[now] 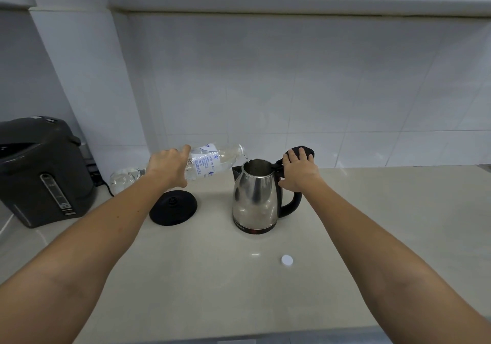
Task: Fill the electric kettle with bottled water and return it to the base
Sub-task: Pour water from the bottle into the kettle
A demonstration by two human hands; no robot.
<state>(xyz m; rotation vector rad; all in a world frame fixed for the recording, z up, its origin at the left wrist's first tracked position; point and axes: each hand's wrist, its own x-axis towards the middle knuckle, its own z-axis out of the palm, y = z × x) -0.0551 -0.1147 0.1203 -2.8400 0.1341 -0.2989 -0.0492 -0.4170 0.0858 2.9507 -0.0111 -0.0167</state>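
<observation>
A steel electric kettle (253, 194) with a black handle stands on the beige counter, off its round black base (173, 207), which lies to its left. My left hand (167, 166) grips a clear water bottle (212, 162), tipped nearly flat with its mouth over the kettle's opening; a thin stream of water runs in. My right hand (299, 170) rests on the open black lid (305, 151) and the top of the handle, fingers pressing the lid back. The bottle's white cap (287, 260) lies on the counter in front of the kettle.
A dark grey hot-water dispenser (43, 170) stands at the far left against the wall, with a black cord (106, 184) beside it. White wall tiles rise behind the counter (372, 224). The counter's front edge runs along the bottom.
</observation>
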